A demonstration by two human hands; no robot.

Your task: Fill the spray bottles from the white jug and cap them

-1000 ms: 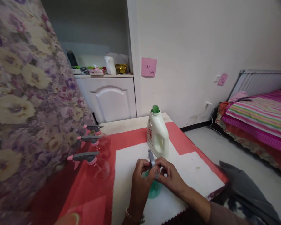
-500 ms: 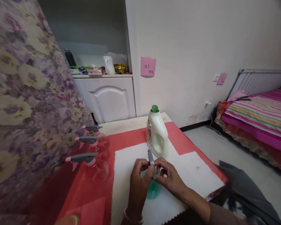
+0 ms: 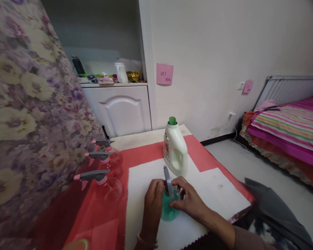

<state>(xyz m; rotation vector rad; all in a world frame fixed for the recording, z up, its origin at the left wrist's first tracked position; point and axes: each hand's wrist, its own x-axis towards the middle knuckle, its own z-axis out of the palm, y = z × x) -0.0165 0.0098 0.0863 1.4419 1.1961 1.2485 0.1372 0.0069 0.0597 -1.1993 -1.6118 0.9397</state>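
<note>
A green spray bottle (image 3: 169, 210) with a grey spray head (image 3: 168, 182) stands on the white cloth (image 3: 143, 194). My left hand (image 3: 154, 199) is against the left side of its neck, fingers bent and close together. From the right, my right hand (image 3: 187, 198) has thumb and fingers curled round the neck just below the spray head. Behind them stands a pale jug (image 3: 176, 149) with a green piece (image 3: 172, 121) in its open mouth.
Three clear spray bottles with grey and pink heads, the nearest (image 3: 108, 187) foremost, stand on the red cloth (image 3: 138, 152) at the left. A round-rimmed object (image 3: 78, 244) sits at the bottom left edge. A floral curtain (image 3: 36, 104) hangs left.
My left thumb has come off the spray head and lies by my left fingers. My right thumb has moved slightly down and left. More of the spray head and green bottle shows.
</note>
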